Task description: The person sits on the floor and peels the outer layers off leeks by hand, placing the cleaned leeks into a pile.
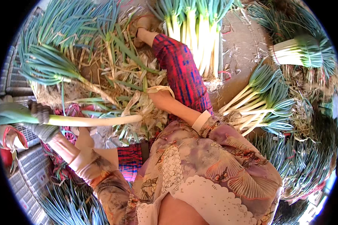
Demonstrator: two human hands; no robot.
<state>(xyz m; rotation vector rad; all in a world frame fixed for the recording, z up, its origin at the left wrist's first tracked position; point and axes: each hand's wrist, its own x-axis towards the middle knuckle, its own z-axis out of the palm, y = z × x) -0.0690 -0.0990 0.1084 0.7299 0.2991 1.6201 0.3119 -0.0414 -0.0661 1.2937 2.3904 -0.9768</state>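
Observation:
My left hand [43, 121], in a dark knitted glove, grips a thick green onion [95, 120] by its green part. The onion's long white shaft lies level, pointing right towards the middle of the view. My right hand [159, 98] is lowered beside my knee, above a heap of onion peelings [146, 112]. A pale, thin piece [160, 89] shows along that hand's edge; whether it is held is unclear, as the fingers are hidden. Near the left forearm lies a tangle of red and pink ties [70, 136].
Untrimmed green onions [73, 25] are piled at upper left. Peeled onions [200, 42] stand beyond my knee [183, 70]; more peeled ones [256, 104] lie at right. A tied bundle [293, 52] rests farther right. Grey plastic crates [31, 168] line the left side.

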